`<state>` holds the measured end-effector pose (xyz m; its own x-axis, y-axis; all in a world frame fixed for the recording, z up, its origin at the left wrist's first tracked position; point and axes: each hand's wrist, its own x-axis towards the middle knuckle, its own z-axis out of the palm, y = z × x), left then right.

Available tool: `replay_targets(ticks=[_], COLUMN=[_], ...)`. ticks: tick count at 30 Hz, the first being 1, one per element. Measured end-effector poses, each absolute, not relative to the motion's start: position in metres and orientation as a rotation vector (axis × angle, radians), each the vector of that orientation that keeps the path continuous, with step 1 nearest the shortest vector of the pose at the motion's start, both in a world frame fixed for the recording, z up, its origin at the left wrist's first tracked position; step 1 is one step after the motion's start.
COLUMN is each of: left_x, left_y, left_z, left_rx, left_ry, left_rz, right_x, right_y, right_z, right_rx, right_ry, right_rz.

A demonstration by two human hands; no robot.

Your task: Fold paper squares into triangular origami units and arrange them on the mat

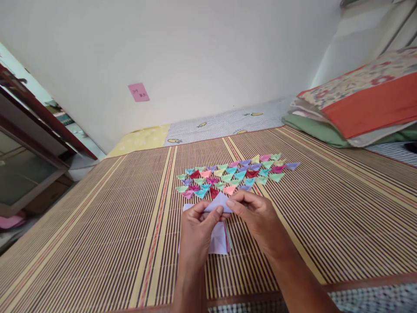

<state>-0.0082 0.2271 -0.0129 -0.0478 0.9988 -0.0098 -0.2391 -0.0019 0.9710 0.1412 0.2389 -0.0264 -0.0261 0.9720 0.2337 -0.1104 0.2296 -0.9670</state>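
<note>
A folded lavender paper (219, 201), its point facing away from me, is held up between both hands. My left hand (198, 224) is closed, pinching the left side and lower edge with thumb and fingers. At the right corner, my right hand (254, 213) is closed on the same paper between thumb and forefinger. Beneath my hands lies a stack of square paper sheets (217, 241), lavender on top, partly hidden by my left hand. Just beyond, several small folded paper boats (240, 175) in many colours stand in rows.
A striped bamboo mat (114, 234) covers the bed. Folded bedding (368, 100) with an orange band is piled at the right. A white wall (208, 56) with a pink note (138, 92) rises behind. A dark-framed door (29, 143) is at the left.
</note>
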Motion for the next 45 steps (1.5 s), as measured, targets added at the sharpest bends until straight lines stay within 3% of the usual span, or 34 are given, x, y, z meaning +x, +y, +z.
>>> replay_targets(ticks=[13,35,45], left_x=[-0.003,0.005,0.016], left_y=[0.227,0.218,0.215], left_z=[-0.018,-0.008,-0.012], left_rx=[1.217,1.609,1.366], left_ry=[1.086,1.126,1.288], left_rz=[1.527,1.761,1.806], right_x=[0.135,0.143,0.134], right_y=[0.238,0.237,0.231], right_z=[-0.027,-0.019,-0.021], right_rx=[-0.958,-0.929,-0.979], right_ry=[-1.203,-1.132,-1.271], right_rz=[0.978,1.249,0.793])
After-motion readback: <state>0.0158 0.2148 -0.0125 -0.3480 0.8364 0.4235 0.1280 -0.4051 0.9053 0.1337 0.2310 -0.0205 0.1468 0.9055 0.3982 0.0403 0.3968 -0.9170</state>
